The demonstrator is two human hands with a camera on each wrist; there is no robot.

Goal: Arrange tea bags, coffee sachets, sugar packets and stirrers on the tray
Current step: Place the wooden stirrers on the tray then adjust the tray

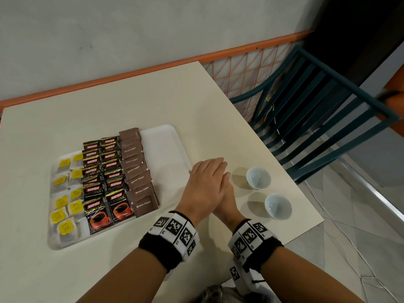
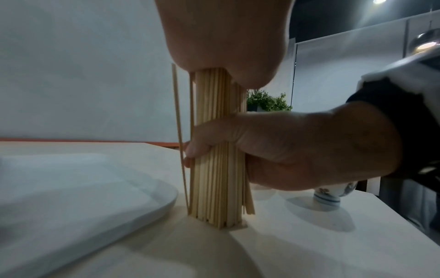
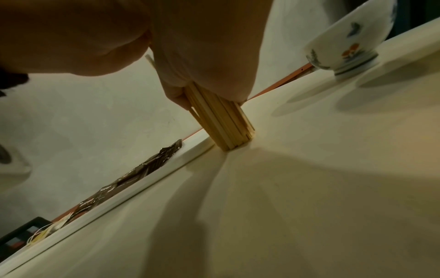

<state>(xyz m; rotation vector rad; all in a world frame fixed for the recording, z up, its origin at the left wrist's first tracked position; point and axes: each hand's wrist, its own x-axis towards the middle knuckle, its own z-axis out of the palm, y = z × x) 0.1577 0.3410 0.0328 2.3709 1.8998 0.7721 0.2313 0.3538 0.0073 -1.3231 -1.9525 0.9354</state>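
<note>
A white tray (image 1: 166, 149) holds rows of yellow-tagged tea bags (image 1: 63, 200), black Kopiko coffee sachets (image 1: 105, 178) and brown sugar packets (image 1: 137, 171); its right strip is bare. Just off the tray's right edge a bundle of wooden stirrers (image 2: 214, 169) stands on end on the table. My right hand (image 2: 297, 150) grips the bundle around its middle. My left hand (image 1: 205, 182) lies flat over it, palm pressing on the stirrers' tops. One or two stirrers lean loose at the bundle's left side. In the head view the hands hide the stirrers.
Two small white cups (image 1: 258, 178) (image 1: 277, 206) stand right of my hands, near the table's right edge. A dark blue slatted chair (image 1: 317, 106) sits beyond that edge. A wall with an orange strip runs behind the table.
</note>
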